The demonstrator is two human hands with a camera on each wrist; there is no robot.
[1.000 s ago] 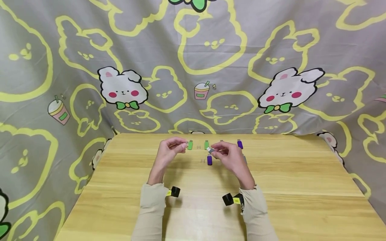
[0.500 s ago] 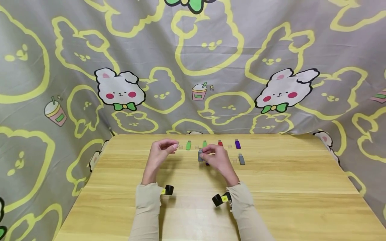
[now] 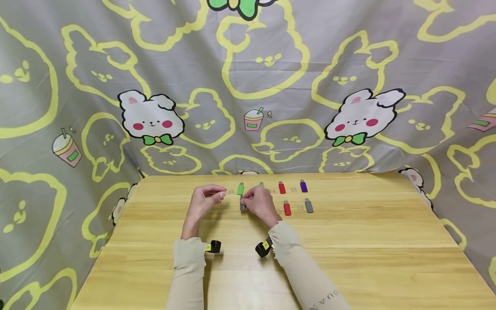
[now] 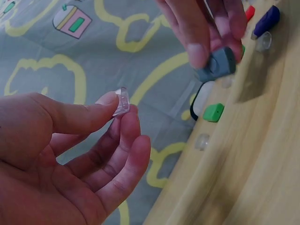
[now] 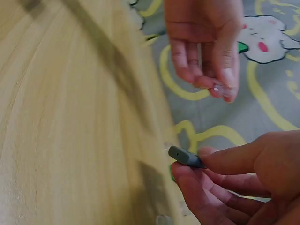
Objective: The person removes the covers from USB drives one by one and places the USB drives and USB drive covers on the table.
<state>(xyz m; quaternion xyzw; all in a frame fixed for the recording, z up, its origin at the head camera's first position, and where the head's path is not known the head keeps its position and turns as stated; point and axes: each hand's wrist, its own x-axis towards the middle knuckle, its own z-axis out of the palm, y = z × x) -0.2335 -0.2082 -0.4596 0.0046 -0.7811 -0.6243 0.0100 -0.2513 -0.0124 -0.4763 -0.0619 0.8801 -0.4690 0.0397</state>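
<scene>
Between its thumb and fingertips, my left hand (image 3: 203, 202) pinches a small clear plastic cap (image 4: 123, 101), held above the table. Close by on the right, my right hand (image 3: 260, 202) grips a grey USB stick (image 4: 218, 64) at its connector end, with the body's closed end showing in the right wrist view. Stick and cap are apart, both in the air. A green USB stick (image 3: 240, 188) lies behind the hands with a clear cap (image 3: 231, 191) beside it. Another green stick (image 3: 261, 184) is partly hidden by the right hand.
To the right on the wooden table (image 3: 368, 241) lie a red stick (image 3: 282, 187) and a purple stick (image 3: 304, 186) at the back, with another red stick (image 3: 287, 208) and a second grey stick (image 3: 308, 205) in front. Clear caps (image 3: 293, 189) lie beside them. A patterned curtain (image 3: 217, 142) hangs behind.
My right hand has moved left with the grey stick, closer to the left hand, and turned it. The front red stick has come into view. My left hand still holds the cap.
</scene>
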